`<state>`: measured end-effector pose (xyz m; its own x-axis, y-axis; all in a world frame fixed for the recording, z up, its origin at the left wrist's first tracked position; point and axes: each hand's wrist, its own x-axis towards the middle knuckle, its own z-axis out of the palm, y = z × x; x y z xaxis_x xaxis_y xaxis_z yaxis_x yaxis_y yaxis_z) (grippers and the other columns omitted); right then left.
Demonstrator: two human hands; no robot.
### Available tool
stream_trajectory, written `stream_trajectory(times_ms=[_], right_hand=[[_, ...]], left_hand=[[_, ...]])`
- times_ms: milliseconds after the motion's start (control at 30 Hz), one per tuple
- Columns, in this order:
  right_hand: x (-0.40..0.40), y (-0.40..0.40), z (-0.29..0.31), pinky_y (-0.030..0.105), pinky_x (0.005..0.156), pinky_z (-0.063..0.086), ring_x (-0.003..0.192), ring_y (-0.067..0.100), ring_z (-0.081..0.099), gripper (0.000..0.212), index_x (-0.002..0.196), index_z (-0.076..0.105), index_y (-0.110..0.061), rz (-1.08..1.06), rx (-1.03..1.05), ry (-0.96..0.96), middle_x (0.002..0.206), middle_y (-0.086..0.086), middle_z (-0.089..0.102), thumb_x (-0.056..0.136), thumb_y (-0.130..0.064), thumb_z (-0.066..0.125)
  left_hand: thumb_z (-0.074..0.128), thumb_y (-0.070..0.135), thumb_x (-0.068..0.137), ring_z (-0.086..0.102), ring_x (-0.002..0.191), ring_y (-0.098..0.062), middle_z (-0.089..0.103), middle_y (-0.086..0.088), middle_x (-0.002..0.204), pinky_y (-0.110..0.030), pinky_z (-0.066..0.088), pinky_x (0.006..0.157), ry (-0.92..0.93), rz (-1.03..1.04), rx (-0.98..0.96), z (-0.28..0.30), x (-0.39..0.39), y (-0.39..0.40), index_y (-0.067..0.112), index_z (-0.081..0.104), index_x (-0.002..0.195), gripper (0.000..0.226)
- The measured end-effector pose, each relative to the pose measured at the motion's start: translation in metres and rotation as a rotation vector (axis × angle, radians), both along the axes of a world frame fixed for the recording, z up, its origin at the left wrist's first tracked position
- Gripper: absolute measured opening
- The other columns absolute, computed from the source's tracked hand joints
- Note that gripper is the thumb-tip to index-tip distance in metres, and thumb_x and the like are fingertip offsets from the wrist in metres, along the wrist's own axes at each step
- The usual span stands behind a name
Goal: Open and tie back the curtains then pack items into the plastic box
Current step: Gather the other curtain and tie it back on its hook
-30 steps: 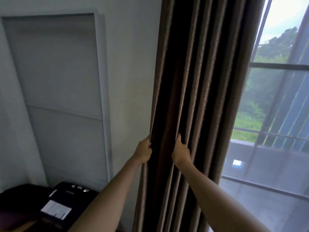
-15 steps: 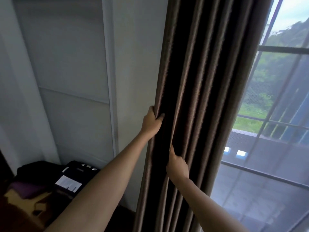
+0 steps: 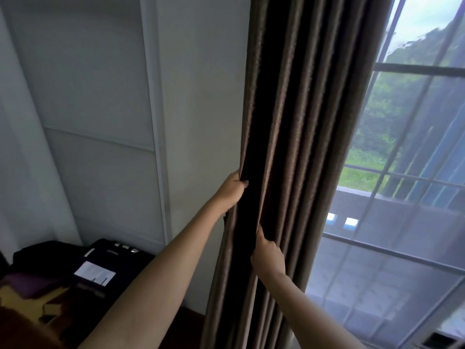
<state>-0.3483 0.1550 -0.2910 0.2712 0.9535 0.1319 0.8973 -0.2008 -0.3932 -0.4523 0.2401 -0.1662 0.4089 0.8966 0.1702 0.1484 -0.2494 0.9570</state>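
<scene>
White wall [image 3: 201, 96] with panelled door [image 3: 95, 122] at left; black device [image 3: 113, 263] with white label [image 3: 95, 273] low left; window [image 3: 415, 172] at right, green trees [image 3: 392, 117] beyond sheer mesh

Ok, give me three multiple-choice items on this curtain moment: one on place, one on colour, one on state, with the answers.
1. Which hand grips the curtain higher up?
A. left hand
B. right hand
C. both level

2. What colour is the curtain?
A. white
B. dark brown
C. red

3. How does the curtain hang?
A. spread flat across the whole window
B. lying on the floor
C. gathered in folds beside the window

Answers:
1. A: the left hand holds the fabric's edge above the right hand.
2. B: its folds show dark brown.
3. C: it is bunched in vertical pleats, and the window to its right is uncovered.
</scene>
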Motion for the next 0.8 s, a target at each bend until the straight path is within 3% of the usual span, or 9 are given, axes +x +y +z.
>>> stream_trajectory(times_ms=[67,167,267,367,433,500,567,633,800], right_hand=[[-0.008,0.001,-0.001,0.038,0.073,0.057,0.082,0.026,0.068,0.082,0.155,-0.003,-0.022,0.017,-0.004,0.000,0.095,0.009,0.070,0.091,-0.004,0.046],[-0.020,0.006,-0.002,0.039,0.075,0.058,0.083,0.025,0.068,0.079,0.154,-0.003,-0.020,0.040,-0.010,-0.006,0.096,0.009,0.070,0.093,-0.005,0.045],[-0.030,0.009,-0.001,0.039,0.077,0.057,0.087,0.027,0.068,0.079,0.154,-0.003,-0.017,0.086,-0.058,-0.023,0.099,0.011,0.070,0.092,-0.006,0.045],[-0.027,0.006,0.017,0.040,0.077,0.057,0.090,0.028,0.068,0.069,0.151,0.021,-0.019,0.154,-0.109,-0.021,0.101,0.008,0.069,0.088,-0.010,0.047],[-0.015,0.009,0.046,0.038,0.084,0.055,0.100,0.026,0.066,0.052,0.138,0.046,-0.019,0.114,0.146,-0.016,0.113,0.005,0.067,0.086,-0.016,0.051],[-0.001,0.018,0.091,0.037,0.094,0.050,0.115,0.026,0.057,0.048,0.130,0.055,-0.015,0.085,0.572,0.015,0.128,0.006,0.059,0.082,-0.013,0.054],[0.011,0.031,0.147,0.036,0.098,0.046,0.120,0.029,0.050,0.048,0.128,0.056,-0.010,0.074,0.936,0.004,0.132,0.011,0.050,0.080,-0.009,0.056],[0.020,0.045,0.201,0.028,0.098,0.039,0.120,0.029,0.047,0.051,0.131,0.052,-0.010,0.028,1.079,0.029,0.134,0.013,0.046,0.080,-0.009,0.057],[0.040,0.084,0.252,0.027,0.091,0.039,0.122,0.029,0.049,0.067,0.146,0.028,-0.014,-0.047,0.907,0.101,0.139,0.013,0.043,0.087,-0.013,0.060]], left_hand=[[0.042,0.006,0.085,0.053,0.098,-0.016,0.058,-0.002,0.105,-0.030,0.040,0.090,0.012,-0.061,-0.018,0.004,0.002,-0.007,0.013,0.057,0.114,0.034],[0.047,0.020,0.070,0.046,0.069,-0.015,0.048,0.002,0.072,-0.030,0.037,0.071,0.018,-0.091,0.000,0.005,0.006,-0.012,0.017,0.045,0.073,0.005],[0.057,0.029,0.092,0.057,0.094,-0.005,0.065,0.008,0.108,-0.020,0.043,0.083,0.085,-0.042,0.137,0.001,0.008,-0.010,0.024,0.058,0.118,0.027],[0.041,0.016,0.102,0.054,0.089,-0.006,0.061,-0.006,0.123,-0.014,0.042,0.072,0.199,0.129,0.227,-0.006,0.004,0.005,0.015,0.049,0.134,0.034],[0.034,0.010,0.102,0.054,0.091,-0.008,0.058,-0.009,0.125,-0.014,0.042,0.073,0.226,0.159,0.220,-0.009,-0.002,0.017,0.014,0.045,0.138,0.038],[0.036,0.012,0.102,0.056,0.113,-0.018,0.056,-0.008,0.131,-0.019,0.040,0.090,0.201,0.143,0.245,-0.007,-0.005,0.023,0.015,0.043,0.141,0.040],[0.039,0.016,0.102,0.049,0.127,-0.024,0.052,-0.009,0.138,-0.020,0.033,0.098,0.168,0.123,0.262,-0.005,-0.007,0.022,0.014,0.041,0.142,0.041],[0.034,0.008,0.102,0.045,0.130,-0.026,0.049,-0.010,0.141,-0.021,0.031,0.100,0.162,0.121,0.249,-0.004,-0.004,0.025,0.013,0.036,0.145,0.044],[0.031,-0.004,0.098,0.053,0.120,-0.033,0.055,-0.015,0.132,-0.031,0.043,0.095,0.204,0.149,0.241,-0.003,0.006,0.039,0.010,0.036,0.144,0.049]])
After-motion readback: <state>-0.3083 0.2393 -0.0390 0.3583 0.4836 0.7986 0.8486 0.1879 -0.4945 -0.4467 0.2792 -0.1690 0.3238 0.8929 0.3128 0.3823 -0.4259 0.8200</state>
